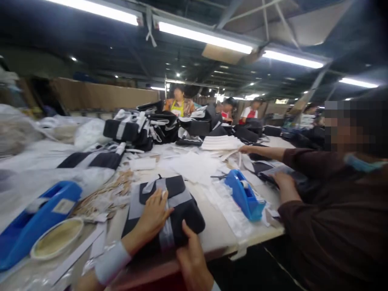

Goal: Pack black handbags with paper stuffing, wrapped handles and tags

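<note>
A folded black garment with grey reflective stripes (177, 190) lies on the table in front of me. My left hand (153, 214) rests flat on its middle, fingers stretched out over the grey stripe. My right hand (190, 258) holds the garment's near edge, thumb on top of the black cloth. A grey cuff (110, 262) wraps my left wrist.
A blue tape dispenser (36, 218) and a roll of tape (56, 238) sit at the left; another blue dispenser (245, 196) stands at the right. A co-worker in a brown sleeve (318, 194) handles garments at the right. Paper tags (106, 194), white sheets and stacked black garments (142, 129) cover the table.
</note>
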The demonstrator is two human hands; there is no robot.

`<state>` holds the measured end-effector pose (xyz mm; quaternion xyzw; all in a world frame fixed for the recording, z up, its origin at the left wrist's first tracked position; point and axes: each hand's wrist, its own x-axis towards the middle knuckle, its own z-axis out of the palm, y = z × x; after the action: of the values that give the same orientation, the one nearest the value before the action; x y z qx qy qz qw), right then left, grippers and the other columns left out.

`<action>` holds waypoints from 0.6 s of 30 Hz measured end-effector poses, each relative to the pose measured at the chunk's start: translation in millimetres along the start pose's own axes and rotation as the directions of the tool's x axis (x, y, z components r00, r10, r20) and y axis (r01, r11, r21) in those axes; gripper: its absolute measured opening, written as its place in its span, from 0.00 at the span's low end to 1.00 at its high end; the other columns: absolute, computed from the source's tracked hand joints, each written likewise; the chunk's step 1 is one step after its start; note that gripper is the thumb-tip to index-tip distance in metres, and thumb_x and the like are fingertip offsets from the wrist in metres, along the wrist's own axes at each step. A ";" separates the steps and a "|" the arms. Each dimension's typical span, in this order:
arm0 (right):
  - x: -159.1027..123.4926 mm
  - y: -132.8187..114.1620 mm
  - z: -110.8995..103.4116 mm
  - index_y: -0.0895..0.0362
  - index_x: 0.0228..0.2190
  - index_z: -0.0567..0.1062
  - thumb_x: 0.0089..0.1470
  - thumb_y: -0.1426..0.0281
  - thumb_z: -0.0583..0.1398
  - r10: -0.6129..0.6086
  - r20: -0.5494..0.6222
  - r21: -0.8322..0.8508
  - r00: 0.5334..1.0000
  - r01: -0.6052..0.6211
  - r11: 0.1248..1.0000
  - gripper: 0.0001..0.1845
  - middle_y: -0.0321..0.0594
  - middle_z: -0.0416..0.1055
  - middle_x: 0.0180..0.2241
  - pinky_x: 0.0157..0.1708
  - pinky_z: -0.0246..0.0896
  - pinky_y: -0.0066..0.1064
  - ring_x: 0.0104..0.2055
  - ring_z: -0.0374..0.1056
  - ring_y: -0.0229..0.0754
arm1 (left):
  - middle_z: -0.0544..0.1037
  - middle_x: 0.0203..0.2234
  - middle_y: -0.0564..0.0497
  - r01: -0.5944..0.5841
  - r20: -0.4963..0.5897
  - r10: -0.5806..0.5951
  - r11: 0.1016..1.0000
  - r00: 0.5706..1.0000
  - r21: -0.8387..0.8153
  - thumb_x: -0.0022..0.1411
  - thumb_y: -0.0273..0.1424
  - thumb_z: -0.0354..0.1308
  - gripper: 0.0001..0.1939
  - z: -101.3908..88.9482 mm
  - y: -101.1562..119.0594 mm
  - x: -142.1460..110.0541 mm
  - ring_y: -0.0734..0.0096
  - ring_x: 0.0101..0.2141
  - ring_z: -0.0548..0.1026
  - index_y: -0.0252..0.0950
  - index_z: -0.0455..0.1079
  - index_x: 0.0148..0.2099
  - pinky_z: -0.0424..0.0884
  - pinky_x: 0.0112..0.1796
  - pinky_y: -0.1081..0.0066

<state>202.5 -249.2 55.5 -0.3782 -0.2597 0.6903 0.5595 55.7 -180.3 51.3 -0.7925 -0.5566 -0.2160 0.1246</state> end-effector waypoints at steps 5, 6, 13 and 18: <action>13.1 -6.3 -20.2 0.61 0.39 0.79 0.47 0.53 0.63 0.028 -0.074 0.112 0.997 -0.019 0.994 0.25 0.49 0.79 0.40 0.50 0.69 0.47 0.51 0.71 0.55 | 0.62 0.60 0.27 0.100 -0.028 -0.107 0.976 0.994 -0.193 0.68 0.45 0.46 0.31 -6.3 23.4 12.1 0.41 0.61 0.60 0.26 0.61 0.62 0.60 0.57 0.47; 14.8 -11.0 -21.7 0.60 0.39 0.79 0.47 0.54 0.63 0.014 -0.085 0.115 0.996 -0.005 0.993 0.24 0.49 0.79 0.40 0.50 0.68 0.46 0.51 0.71 0.54 | 0.62 0.60 0.27 0.113 -0.040 -0.126 0.967 0.991 -0.228 0.67 0.45 0.47 0.30 -7.1 26.8 13.9 0.42 0.61 0.60 0.27 0.61 0.62 0.60 0.57 0.47; 13.9 -72.3 -10.2 0.61 0.50 0.75 0.46 0.59 0.65 -0.295 -0.148 -0.130 0.944 0.277 0.952 0.30 0.46 0.76 0.47 0.57 0.62 0.43 0.54 0.69 0.53 | 0.56 0.64 0.28 0.173 -0.146 -0.291 0.829 0.946 -0.533 0.69 0.46 0.43 0.32 -5.0 55.3 35.8 0.44 0.64 0.53 0.27 0.55 0.65 0.53 0.60 0.43; 6.6 -126.7 19.7 0.60 0.52 0.74 0.50 0.62 0.63 -0.498 0.080 -0.489 0.863 0.470 0.735 0.28 0.44 0.76 0.46 0.55 0.62 0.44 0.51 0.69 0.53 | 0.50 0.67 0.34 0.098 -0.151 -0.428 0.506 0.891 -0.857 0.71 0.45 0.36 0.32 -1.5 81.1 61.4 0.56 0.67 0.46 0.29 0.46 0.68 0.45 0.65 0.50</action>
<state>258.9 -211.2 164.4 -0.4464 -0.5003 0.4206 0.6112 148.9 -158.4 85.6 -0.6086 -0.4719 -0.6042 -0.2047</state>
